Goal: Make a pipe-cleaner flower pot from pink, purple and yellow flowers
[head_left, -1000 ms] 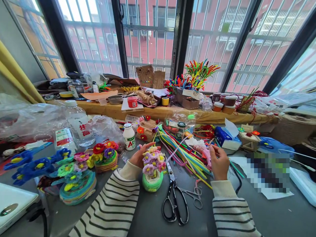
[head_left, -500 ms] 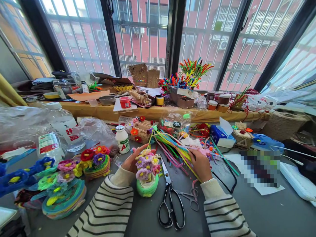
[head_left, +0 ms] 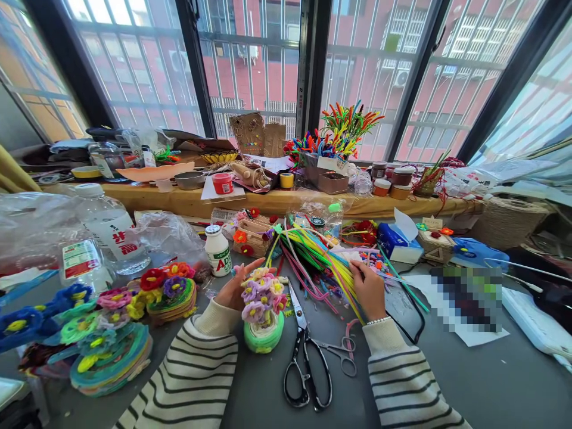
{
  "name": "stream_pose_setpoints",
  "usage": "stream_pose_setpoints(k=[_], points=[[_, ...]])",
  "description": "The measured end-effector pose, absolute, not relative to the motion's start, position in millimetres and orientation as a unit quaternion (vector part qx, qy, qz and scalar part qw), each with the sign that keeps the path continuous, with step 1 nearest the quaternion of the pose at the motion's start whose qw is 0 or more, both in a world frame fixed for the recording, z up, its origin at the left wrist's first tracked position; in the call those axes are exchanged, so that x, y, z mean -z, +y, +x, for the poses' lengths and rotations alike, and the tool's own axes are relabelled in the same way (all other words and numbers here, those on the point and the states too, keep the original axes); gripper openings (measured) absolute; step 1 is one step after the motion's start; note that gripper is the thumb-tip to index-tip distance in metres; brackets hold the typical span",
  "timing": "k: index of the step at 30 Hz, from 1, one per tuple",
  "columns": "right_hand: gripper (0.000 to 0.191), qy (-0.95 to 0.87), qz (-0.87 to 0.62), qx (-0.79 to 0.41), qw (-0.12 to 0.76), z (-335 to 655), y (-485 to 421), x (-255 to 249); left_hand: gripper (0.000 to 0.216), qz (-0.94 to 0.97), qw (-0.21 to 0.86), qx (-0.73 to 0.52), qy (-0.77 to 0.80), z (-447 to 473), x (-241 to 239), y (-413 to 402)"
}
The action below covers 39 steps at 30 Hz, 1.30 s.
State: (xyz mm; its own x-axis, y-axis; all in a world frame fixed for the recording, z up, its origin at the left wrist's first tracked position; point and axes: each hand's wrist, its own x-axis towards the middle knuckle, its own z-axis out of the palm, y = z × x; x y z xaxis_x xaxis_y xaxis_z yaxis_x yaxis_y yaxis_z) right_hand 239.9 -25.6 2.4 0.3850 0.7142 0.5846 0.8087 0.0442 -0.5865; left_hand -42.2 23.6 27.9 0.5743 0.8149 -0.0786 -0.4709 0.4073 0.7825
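Observation:
My left hand is behind and beside a small pot of pipe-cleaner flowers, lilac, pink and cream on a green coiled base. Its visible fingers are stretched out and apart; the flowers hide some of them. A thin yellow-green stem rises near its fingertips, and contact cannot be made out. My right hand is closed on the near end of a loose bundle of long pipe cleaners, yellow, green, pink and blue. Between my hands lie black-handled scissors, blades pointing away. Small metal scissors rest beside them.
Finished flower pieces crowd the left, near a white bottle and clear plastic bottles. A tissue box and a paper sheet sit right. Pipe cleaners fill a box on the sill.
My left hand has drawn slightly left and its fingers look more spread. My right hand stays closed on the pipe cleaners, whose bundle has spread a little. The view has shifted slightly.

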Motion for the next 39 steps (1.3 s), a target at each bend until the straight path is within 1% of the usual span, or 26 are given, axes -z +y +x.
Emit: stream_pose_setpoints(k=[5, 9, 15, 20, 23, 26, 32, 39], points=[[0.027, -0.566, -0.672, 0.054, 0.475, 239.2, -24.2, -1.5, 0.066, 0.36, 0.826, -0.382, 0.206, -44.1, -30.3, 23.3], [0.023, -0.59, -0.66, 0.06, 0.462, 241.1, -22.5, -0.5, 0.06, 0.352, 0.833, -0.384, 0.189, -45.0, -30.4, 21.6], [0.014, -0.639, -0.646, 0.059, 0.415, 240.0, -23.1, 0.0, 0.06, 0.347, 0.83, -0.395, 0.185, -44.0, -28.3, 19.7], [0.011, -0.678, -0.647, 0.073, 0.342, 239.0, -21.6, 5.0, 0.06, 0.353, 0.829, -0.395, 0.182, -46.1, -26.3, 21.1], [0.007, -0.678, -0.646, 0.092, 0.339, 239.7, -20.5, 6.5, 0.06, 0.346, 0.83, -0.395, 0.186, -47.0, -26.3, 21.9], [0.007, -0.669, -0.649, 0.101, 0.348, 238.7, -21.3, 4.5, 0.059, 0.352, 0.827, -0.395, 0.19, -46.9, -25.8, 22.8], [0.01, -0.651, -0.642, 0.158, 0.373, 235.2, -24.9, -1.6, 0.065, 0.355, 0.821, -0.403, 0.191, -44.6, -23.8, 23.6], [0.02, -0.639, -0.664, 0.197, 0.333, 233.5, -28.8, -4.2, 0.061, 0.355, 0.806, -0.422, 0.216, -40.9, -27.7, 18.2]])
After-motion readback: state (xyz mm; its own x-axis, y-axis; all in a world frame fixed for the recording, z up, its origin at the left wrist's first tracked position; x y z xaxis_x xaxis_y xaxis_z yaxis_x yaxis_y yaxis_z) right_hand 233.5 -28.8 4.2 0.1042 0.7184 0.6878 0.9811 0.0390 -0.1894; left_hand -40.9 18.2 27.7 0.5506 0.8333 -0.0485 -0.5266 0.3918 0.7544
